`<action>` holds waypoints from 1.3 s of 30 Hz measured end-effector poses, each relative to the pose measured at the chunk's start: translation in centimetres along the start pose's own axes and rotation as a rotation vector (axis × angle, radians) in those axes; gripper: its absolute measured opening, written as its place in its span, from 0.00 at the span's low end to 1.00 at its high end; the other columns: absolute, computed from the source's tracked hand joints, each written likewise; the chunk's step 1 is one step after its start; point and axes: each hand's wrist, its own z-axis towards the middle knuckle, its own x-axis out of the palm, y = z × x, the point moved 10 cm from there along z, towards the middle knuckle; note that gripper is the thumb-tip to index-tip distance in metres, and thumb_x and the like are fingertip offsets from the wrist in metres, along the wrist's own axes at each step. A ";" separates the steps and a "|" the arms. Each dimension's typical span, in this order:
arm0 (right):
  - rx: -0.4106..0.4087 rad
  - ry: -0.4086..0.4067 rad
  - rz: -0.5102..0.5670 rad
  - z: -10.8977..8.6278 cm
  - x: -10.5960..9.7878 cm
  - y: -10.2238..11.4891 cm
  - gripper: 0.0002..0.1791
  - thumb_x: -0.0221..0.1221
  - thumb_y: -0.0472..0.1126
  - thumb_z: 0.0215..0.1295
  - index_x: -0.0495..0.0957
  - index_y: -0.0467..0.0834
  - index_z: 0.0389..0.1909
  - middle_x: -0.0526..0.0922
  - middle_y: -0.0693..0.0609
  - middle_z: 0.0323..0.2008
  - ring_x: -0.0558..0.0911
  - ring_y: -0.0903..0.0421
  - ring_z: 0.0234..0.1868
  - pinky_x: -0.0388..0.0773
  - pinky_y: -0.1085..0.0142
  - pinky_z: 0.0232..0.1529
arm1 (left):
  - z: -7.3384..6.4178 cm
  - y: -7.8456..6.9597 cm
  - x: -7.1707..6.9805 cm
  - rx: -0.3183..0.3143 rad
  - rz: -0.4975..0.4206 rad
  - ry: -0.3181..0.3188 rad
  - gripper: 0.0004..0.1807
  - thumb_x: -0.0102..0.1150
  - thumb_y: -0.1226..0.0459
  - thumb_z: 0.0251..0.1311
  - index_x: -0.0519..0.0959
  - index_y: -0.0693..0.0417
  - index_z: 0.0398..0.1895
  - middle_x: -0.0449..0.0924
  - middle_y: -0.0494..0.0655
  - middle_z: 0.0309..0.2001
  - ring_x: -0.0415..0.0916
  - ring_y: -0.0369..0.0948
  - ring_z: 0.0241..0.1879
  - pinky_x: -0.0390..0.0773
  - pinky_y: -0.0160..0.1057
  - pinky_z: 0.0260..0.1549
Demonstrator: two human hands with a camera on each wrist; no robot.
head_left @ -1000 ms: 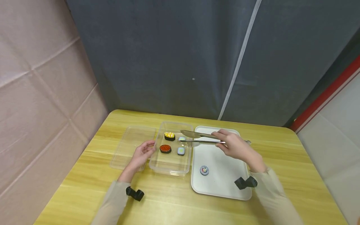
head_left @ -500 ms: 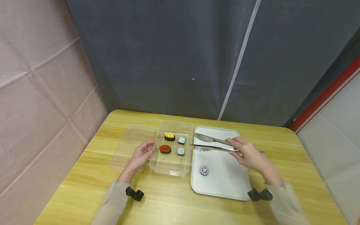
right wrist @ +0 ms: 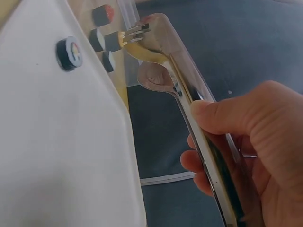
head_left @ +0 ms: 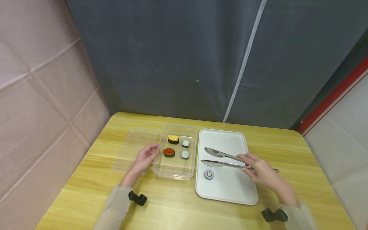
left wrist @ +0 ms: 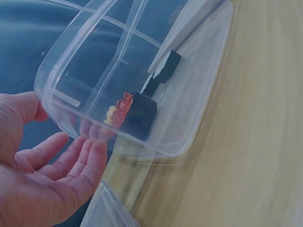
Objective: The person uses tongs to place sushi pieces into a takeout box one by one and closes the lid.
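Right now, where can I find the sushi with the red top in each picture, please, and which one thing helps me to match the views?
Head: red-topped sushi slightly left of centre, in the lower half.
Left wrist: red-topped sushi near the middle, its red top towards the left.
Right wrist: red-topped sushi near the top edge, left of centre.
Shared landmark: the clear box that holds it.

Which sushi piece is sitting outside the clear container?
The round roll with the multicoloured centre, on the white tray; the other four pieces all sit inside the clear container.
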 end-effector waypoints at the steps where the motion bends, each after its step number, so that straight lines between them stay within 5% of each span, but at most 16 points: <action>1: -0.002 -0.002 0.006 -0.3 0.1 0.0 0.20 0.61 0.44 0.62 0.77 0.32 0.48 0.79 0.47 0.36 0.73 0.64 0.26 0.69 0.77 0.21 | 0.0 0.0 0.0 -0.002 0.000 -0.001 0.23 0.51 0.70 0.64 0.64 0.67 0.62 0.67 0.68 0.58 0.68 0.59 0.56 0.74 0.29 0.46; 6: -0.014 0.002 0.023 -1.3 0.6 0.3 0.29 0.46 0.55 0.69 0.77 0.32 0.47 0.78 0.49 0.35 0.73 0.65 0.27 0.69 0.78 0.22 | -0.1 0.0 0.0 -0.010 -0.010 0.002 0.24 0.52 0.70 0.64 0.64 0.66 0.63 0.67 0.67 0.58 0.68 0.58 0.56 0.74 0.31 0.47; 10: -0.015 0.019 0.035 -2.1 1.2 0.5 0.19 0.62 0.41 0.61 0.76 0.31 0.47 0.79 0.48 0.36 0.73 0.65 0.27 0.70 0.77 0.24 | -0.2 -0.1 -0.1 -0.005 -0.010 0.002 0.24 0.52 0.70 0.64 0.64 0.66 0.63 0.68 0.68 0.57 0.68 0.58 0.56 0.74 0.36 0.49; 15: 0.000 0.047 0.055 -2.7 1.9 0.5 0.27 0.68 0.26 0.41 0.76 0.30 0.48 0.79 0.47 0.37 0.73 0.66 0.28 0.71 0.77 0.24 | -0.3 -0.1 -0.1 -0.004 -0.009 0.001 0.24 0.51 0.70 0.64 0.64 0.66 0.62 0.68 0.68 0.57 0.67 0.58 0.56 0.74 0.43 0.52; 32: 0.067 0.097 0.080 -3.9 3.8 0.2 0.27 0.68 0.26 0.42 0.76 0.31 0.48 0.79 0.47 0.39 0.71 0.68 0.29 0.71 0.74 0.23 | -0.3 -0.2 -0.1 0.012 0.001 0.007 0.24 0.52 0.70 0.64 0.64 0.67 0.62 0.68 0.69 0.57 0.67 0.58 0.55 0.74 0.42 0.51; 39: 0.058 0.100 0.038 -4.1 4.2 0.2 0.26 0.68 0.26 0.43 0.77 0.33 0.47 0.80 0.47 0.39 0.75 0.62 0.30 0.73 0.71 0.25 | -0.2 0.0 -0.1 -0.006 -0.014 0.009 0.24 0.51 0.71 0.65 0.63 0.68 0.63 0.67 0.70 0.57 0.66 0.59 0.56 0.71 0.51 0.54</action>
